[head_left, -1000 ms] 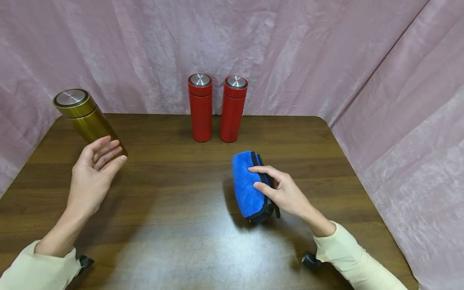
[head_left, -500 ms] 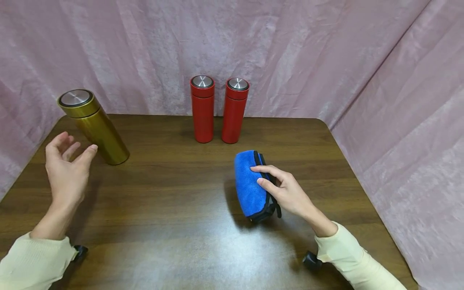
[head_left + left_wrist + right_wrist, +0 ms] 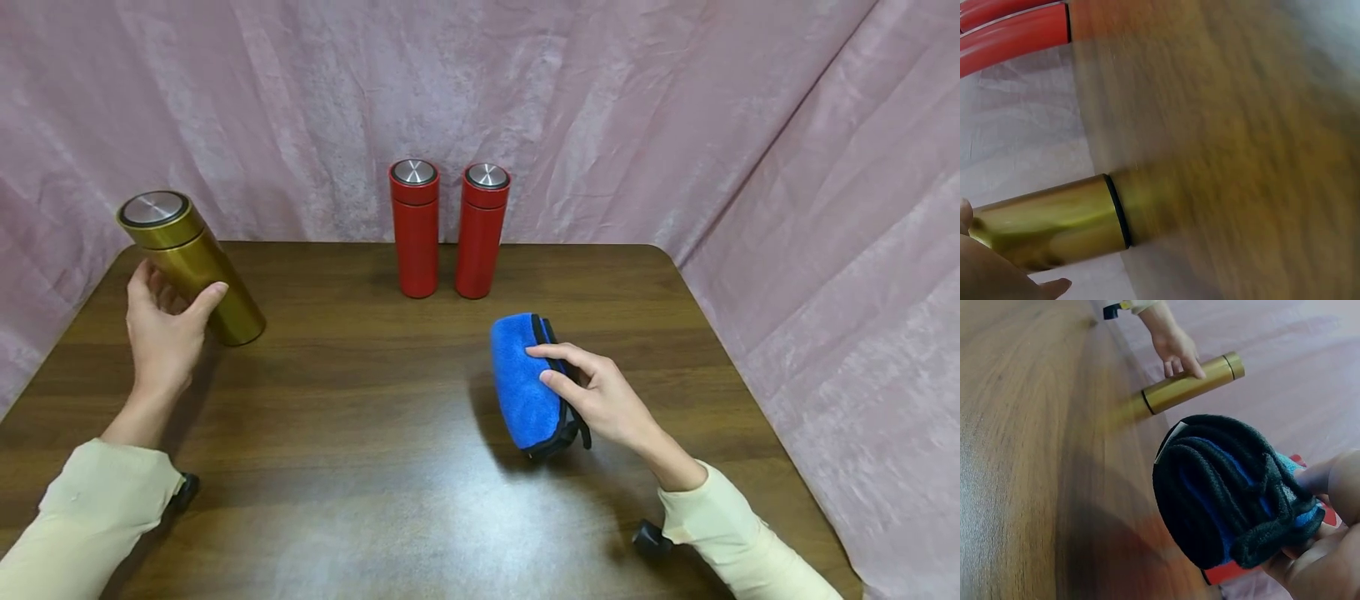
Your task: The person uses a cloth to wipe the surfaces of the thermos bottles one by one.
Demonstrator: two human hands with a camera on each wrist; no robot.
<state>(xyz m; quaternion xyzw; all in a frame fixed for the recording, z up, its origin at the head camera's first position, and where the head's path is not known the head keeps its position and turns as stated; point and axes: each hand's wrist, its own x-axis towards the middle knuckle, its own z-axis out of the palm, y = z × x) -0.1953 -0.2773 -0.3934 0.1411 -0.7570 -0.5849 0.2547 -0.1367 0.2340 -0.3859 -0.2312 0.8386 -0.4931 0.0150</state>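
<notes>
On the table's left side stands a gold thermos bottle [image 3: 197, 271] with a silver-topped lid. My left hand [image 3: 167, 333] grips its body, the thumb on the near side and the other fingers partly hidden behind it. The right wrist view also shows that hand [image 3: 1175, 351] on the bottle [image 3: 1188, 389]. To the right, a blue towel [image 3: 522, 383] with black edging is folded into a thick roll. My right hand [image 3: 600, 400] pinches it between thumb and fingers at its right side. The towel's layered end [image 3: 1210, 494] faces the right wrist camera.
Two red thermos bottles [image 3: 415, 242] stand side by side near the back edge of the wooden table [image 3: 352, 433]. Pink curtains [image 3: 300, 117] hang behind the table and along its right side.
My left hand moved left off the front of the gold thermos bottle, then came back right and took hold of it. The right hand keeps holding the towel, nearly still.
</notes>
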